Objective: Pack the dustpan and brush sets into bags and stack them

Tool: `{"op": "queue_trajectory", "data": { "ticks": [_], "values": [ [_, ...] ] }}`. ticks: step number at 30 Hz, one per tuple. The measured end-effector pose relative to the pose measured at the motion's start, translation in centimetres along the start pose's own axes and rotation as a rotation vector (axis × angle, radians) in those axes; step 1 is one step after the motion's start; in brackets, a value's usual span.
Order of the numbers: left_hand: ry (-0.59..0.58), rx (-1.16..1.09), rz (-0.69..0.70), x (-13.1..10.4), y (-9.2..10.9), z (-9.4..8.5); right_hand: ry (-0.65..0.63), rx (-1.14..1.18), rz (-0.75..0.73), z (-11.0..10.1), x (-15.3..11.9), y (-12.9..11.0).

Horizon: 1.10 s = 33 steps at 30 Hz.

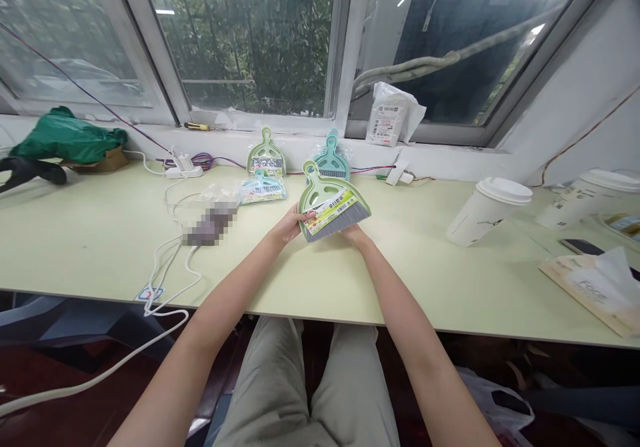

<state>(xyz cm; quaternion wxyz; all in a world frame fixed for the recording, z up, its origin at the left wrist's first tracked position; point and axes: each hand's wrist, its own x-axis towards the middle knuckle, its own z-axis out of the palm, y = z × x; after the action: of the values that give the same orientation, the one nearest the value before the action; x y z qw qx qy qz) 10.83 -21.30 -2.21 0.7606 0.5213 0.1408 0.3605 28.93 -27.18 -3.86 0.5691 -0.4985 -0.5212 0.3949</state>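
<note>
Light-green plastic dustpan (pixel 313 196) with grey-bristled brush (pixel 343 218) tilts above pale-green tabletop (pixel 415 287). Left hand (pixel 291 226) closes on dustpan's left edge; right hand (pixel 353 234) meets its lower right, fingers hidden, opening unclear.

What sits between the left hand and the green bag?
From left hand to green bag, on the table: pixelated object, white cables, white power strip. Head view.
</note>
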Motion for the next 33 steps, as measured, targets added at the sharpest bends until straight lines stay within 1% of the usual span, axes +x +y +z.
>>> {"op": "queue_trajectory", "data": {
  "ticks": [3, 7, 11, 14, 17, 20, 23, 25, 27, 30, 32, 33],
  "values": [
    [-0.01, 0.012, 0.004, 0.0, 0.0, 0.0, 0.013, 0.044, -0.007, -0.3, 0.1, 0.3],
    [0.012, 0.015, -0.012, -0.1, -0.1, 0.0, -0.025, 0.084, 0.02, -0.4, -0.1, 0.1],
    [0.025, 0.011, -0.02, -0.2, 0.0, 0.1, -0.053, 0.118, 0.017, -0.1, -0.3, -0.4],
    [0.024, 0.013, -0.014, -0.2, 0.1, 0.3, -0.049, 0.13, 0.01, 0.2, -0.3, -0.6],
    [0.051, 0.018, 0.013, -0.1, 0.1, 0.3, -0.007, 0.154, -0.007, 0.3, 0.0, -0.5],
    [0.135, 0.002, 0.059, 0.2, 0.1, -0.1, 0.048, 0.213, 0.028, 0.3, 0.7, 0.0],
    [0.209, -0.007, 0.103, 0.5, 0.1, -0.4, 0.139, 0.409, 0.076, 0.6, 1.1, 0.3],
    [0.216, 0.004, 0.115, 0.5, 0.1, -0.5, 0.166, 0.563, 0.075, 1.2, 1.1, 0.3],
    [0.201, 0.021, 0.11, 0.5, 0.1, -0.5, 0.17, 0.661, 0.036, 2.0, 0.8, -0.1],
    [0.201, 0.038, 0.114, 0.4, 0.1, -0.3, 0.227, 0.693, -0.065, 3.0, 0.3, -0.6],
    [0.214, 0.047, 0.121, 0.4, 0.1, -0.3, 0.241, 0.648, -0.082, 3.4, 0.2, -0.6],
    [0.217, 0.053, 0.121, 0.4, 0.1, -0.3, 0.234, 0.614, -0.067, 3.4, 0.2, -0.5]
  ]
}}
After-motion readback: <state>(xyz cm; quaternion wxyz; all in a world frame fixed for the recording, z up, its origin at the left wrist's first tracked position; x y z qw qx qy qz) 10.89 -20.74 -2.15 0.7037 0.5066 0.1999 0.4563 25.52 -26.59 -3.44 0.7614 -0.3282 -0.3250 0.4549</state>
